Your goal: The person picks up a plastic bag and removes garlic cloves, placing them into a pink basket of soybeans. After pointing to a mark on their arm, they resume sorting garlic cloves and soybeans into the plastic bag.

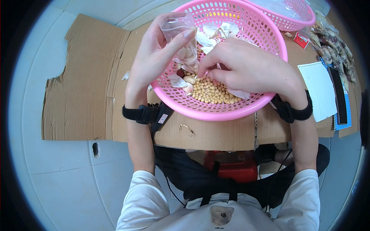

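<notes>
A large pink perforated basket [221, 115] holds yellow soybeans [214, 91], garlic cloves [188, 89], a dark red item [180, 72] and white paper scraps [208, 40]. Over its left side, my left hand [160, 50] grips a clear zip bag [185, 48] with pale pieces inside, thumb pressed on it near the top. My right hand [246, 65] reaches over the basket from the right, fingers curled down just above the beans, beside the bag's lower end. Whatever lies between its fingertips is too small to make out.
Behind on the right stands a second pink basket [279, 19] with clear plastic in it. A red packet [301, 40], bagged goods [333, 48], a notepad [318, 90] and a black phone [337, 96] lie at the right. Cardboard [86, 84] extends left.
</notes>
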### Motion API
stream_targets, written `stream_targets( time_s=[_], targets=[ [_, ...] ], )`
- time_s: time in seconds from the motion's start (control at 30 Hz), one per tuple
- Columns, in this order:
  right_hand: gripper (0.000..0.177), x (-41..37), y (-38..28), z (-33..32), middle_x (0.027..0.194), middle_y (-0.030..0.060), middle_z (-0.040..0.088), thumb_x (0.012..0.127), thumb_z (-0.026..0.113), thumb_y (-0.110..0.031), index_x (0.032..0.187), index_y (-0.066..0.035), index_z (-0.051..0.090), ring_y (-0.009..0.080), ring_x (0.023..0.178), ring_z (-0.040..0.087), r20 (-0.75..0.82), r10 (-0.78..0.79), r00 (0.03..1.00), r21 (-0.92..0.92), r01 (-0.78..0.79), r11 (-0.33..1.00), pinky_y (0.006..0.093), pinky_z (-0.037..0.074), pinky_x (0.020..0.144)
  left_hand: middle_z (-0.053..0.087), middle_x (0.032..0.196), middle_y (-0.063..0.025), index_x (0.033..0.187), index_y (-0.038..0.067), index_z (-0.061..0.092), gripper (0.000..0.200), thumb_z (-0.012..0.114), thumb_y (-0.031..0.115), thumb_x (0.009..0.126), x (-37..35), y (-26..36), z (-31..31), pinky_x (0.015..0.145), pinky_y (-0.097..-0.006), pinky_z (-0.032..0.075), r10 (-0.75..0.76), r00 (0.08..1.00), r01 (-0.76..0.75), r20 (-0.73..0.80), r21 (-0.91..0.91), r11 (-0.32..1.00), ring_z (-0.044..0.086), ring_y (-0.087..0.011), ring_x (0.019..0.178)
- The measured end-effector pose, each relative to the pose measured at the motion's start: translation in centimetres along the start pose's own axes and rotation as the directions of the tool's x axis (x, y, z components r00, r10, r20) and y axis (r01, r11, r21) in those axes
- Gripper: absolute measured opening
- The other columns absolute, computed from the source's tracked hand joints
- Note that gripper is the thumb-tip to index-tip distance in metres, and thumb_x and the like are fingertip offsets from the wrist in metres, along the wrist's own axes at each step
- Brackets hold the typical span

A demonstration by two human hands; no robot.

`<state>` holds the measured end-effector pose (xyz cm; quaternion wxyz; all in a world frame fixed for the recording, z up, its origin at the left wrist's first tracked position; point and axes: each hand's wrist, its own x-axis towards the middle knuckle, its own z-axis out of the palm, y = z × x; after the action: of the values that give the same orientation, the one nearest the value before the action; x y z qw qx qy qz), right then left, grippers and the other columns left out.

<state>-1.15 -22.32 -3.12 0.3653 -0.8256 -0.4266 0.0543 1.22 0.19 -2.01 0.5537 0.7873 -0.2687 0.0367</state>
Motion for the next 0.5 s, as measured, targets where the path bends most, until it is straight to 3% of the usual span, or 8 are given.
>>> stream_targets(
  time_s=[0.03, 0.17, 0.23, 0.27, 0.37, 0.4, 0.47, 0.5],
  targets=[
    [0.023, -0.1, -0.1, 0.1, 0.080, 0.0175, 0.072, 0.082, 0.058, -0.004, 0.096, -0.001, 0.076, 0.0289, 0.074, 0.071, -0.067, -0.027, 0.997, 0.044, 0.030, 0.999, 0.0410, 0.057, 0.073, 0.068, 0.126, -0.0126, 0.140, -0.004, 0.052, 0.049, 0.071, 0.017, 0.100, -0.1, 0.0, 0.0, 0.101, -0.0323, 0.051, -0.003, 1.000, 0.003, 0.007, 0.007, 1.000, 0.064, -0.0164, 0.117],
    [0.018, 0.1, -1.5, -1.2, 0.079, 0.0145, 0.070, 0.084, 0.062, -0.008, 0.094, -0.001, 0.075, 0.0235, 0.071, 0.069, -0.048, -0.020, 0.999, 0.259, 0.031, 0.965, 0.0356, 0.055, 0.068, 0.065, 0.133, -0.0127, 0.144, -0.002, 0.051, 0.052, 0.070, 0.018, 0.100, 0.0, -0.4, -0.2, 0.104, -0.0328, 0.049, -0.008, 1.000, 0.009, 0.029, -0.021, 1.000, 0.062, -0.0174, 0.121],
    [0.017, -0.3, -2.5, -2.0, 0.091, 0.0021, 0.068, 0.096, 0.065, -0.005, 0.113, -0.001, 0.066, 0.0069, 0.082, 0.066, -0.026, 0.051, 0.998, 0.470, -0.033, 0.882, 0.0245, 0.053, 0.075, 0.067, 0.127, -0.0118, 0.142, -0.002, 0.052, 0.052, 0.072, 0.015, 0.097, 0.0, -0.9, -0.3, 0.100, -0.0325, 0.051, -0.015, 0.999, 0.017, 0.031, -0.054, 0.998, 0.064, -0.0165, 0.116],
    [0.017, -0.2, -2.3, -1.8, 0.091, 0.0021, 0.068, 0.096, 0.065, -0.005, 0.113, -0.001, 0.066, 0.0069, 0.082, 0.066, -0.024, 0.045, 0.999, 0.469, -0.029, 0.883, 0.0245, 0.053, 0.075, 0.068, 0.121, -0.0108, 0.139, -0.001, 0.052, 0.052, 0.075, 0.013, 0.094, 0.0, -1.1, -0.5, 0.096, -0.0321, 0.053, -0.022, 0.999, 0.024, 0.031, -0.084, 0.996, 0.066, -0.0156, 0.111],
    [0.015, 0.9, -0.8, -1.0, 0.091, -0.0008, 0.068, 0.098, 0.069, -0.009, 0.110, 0.001, 0.067, 0.0014, 0.072, 0.059, -0.413, -0.106, 0.905, 0.417, 0.291, 0.861, 0.0183, 0.045, 0.059, 0.068, 0.117, -0.0092, 0.138, 0.001, 0.054, 0.055, 0.078, 0.016, 0.090, 0.1, -1.2, -0.4, 0.095, -0.0332, 0.053, 0.048, 0.992, -0.052, 0.120, 0.030, 0.998, 0.066, -0.0165, 0.109],
    [0.015, 0.7, -0.7, -1.2, 0.091, -0.0008, 0.068, 0.098, 0.069, -0.009, 0.110, 0.001, 0.067, 0.0014, 0.072, 0.059, -0.416, -0.115, 0.902, 0.411, 0.300, 0.861, 0.0183, 0.045, 0.059, 0.068, 0.117, -0.0092, 0.138, 0.001, 0.054, 0.055, 0.078, 0.016, 0.090, 0.1, -1.0, -0.3, 0.095, -0.0332, 0.053, 0.054, 0.992, -0.059, 0.118, 0.037, 0.998, 0.066, -0.0165, 0.109],
    [0.013, 0.3, -2.1, -2.2, 0.093, 0.0087, 0.071, 0.098, 0.067, -0.004, 0.108, 0.005, 0.068, 0.0073, 0.073, 0.065, -0.421, 0.029, 0.906, 0.554, 0.232, 0.800, 0.0207, 0.053, 0.067, 0.068, 0.115, -0.0087, 0.134, 0.000, 0.057, 0.058, 0.081, 0.021, 0.087, -0.1, -0.6, 0.0, 0.096, -0.0346, 0.053, 0.025, 0.988, -0.039, 0.151, 0.091, 0.995, 0.066, -0.0177, 0.108],
    [0.012, 0.1, -2.1, -3.0, 0.096, 0.0061, 0.072, 0.098, 0.068, -0.002, 0.109, 0.003, 0.069, 0.0044, 0.072, 0.064, -0.352, 0.095, 0.931, 0.581, 0.138, 0.802, 0.0174, 0.052, 0.064, 0.068, 0.111, -0.0080, 0.131, -0.001, 0.060, 0.056, 0.082, 0.021, 0.084, -0.2, -0.8, 0.1, 0.097, -0.0346, 0.053, 0.035, 0.992, -0.045, 0.118, 0.082, 0.996, 0.066, -0.0183, 0.107]
  ],
)
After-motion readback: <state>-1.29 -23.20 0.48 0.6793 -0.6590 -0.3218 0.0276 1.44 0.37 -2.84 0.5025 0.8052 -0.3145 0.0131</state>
